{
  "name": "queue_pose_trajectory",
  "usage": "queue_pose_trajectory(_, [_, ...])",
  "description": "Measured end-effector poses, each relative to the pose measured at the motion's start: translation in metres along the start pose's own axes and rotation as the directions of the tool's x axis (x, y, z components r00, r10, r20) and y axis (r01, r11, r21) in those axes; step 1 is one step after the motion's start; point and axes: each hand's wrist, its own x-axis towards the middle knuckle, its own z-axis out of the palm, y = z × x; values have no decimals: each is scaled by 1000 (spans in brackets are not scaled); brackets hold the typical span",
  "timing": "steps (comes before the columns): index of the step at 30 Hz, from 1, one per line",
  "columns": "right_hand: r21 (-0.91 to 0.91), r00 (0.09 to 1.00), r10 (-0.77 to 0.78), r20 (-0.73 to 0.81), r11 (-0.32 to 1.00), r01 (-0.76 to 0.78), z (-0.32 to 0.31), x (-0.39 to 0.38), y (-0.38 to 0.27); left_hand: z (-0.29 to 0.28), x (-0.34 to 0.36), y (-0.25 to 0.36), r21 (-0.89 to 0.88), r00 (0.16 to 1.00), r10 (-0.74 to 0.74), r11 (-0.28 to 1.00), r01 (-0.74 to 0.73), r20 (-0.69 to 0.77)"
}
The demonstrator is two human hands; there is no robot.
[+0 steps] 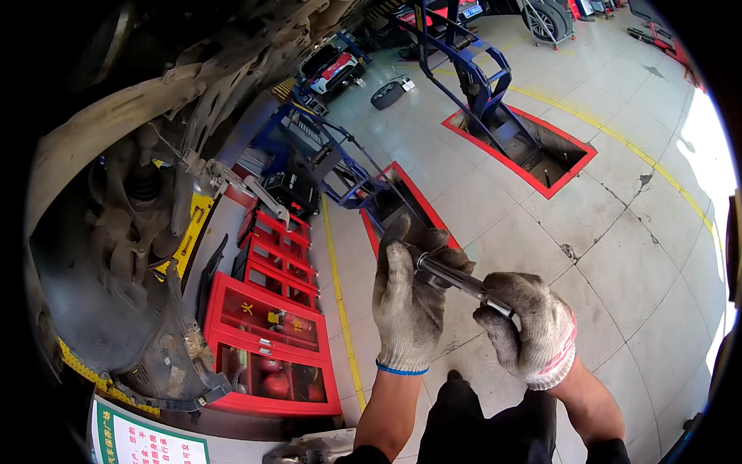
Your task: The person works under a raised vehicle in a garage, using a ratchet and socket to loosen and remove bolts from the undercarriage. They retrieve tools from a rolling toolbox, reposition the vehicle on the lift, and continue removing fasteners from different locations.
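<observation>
Both my hands wear dirty whitish knit work gloves and are held out in front of my legs. A shiny metal rod-shaped tool [454,277] slants between them, its far-left end higher in the picture. My left hand [410,305] is closed around that end, thumb up, with a rounded ring-like part showing by the thumb. My right hand [532,329] grips the other end between thumb and curled fingers. The glove fingers cover both ends, so the tool's exact kind cannot be made out. To the left hangs a raised car's underside with a suspension part [127,224] in the open wheel well.
A red cabinet [270,340] with glass doors stands at the left, with red shelving [282,255] behind it. Ahead, blue lift frames [479,85] rise from red-edged floor pits [568,166]. A loose wheel [387,95] lies farther off. A printed sign [147,437] is at lower left.
</observation>
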Motion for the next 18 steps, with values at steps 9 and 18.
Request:
queue_pose_trajectory(9, [-294, 688, -490, -536, 872, 392, 51, 144, -14, -58, 102, 70, 329, 887, 69, 913, -241, 457])
queue_pose_trajectory(18, [-571, 284, -811, -511, 567, 594, 105, 308, -64, -191, 115, 106, 456, 913, -7, 868, -196, 407])
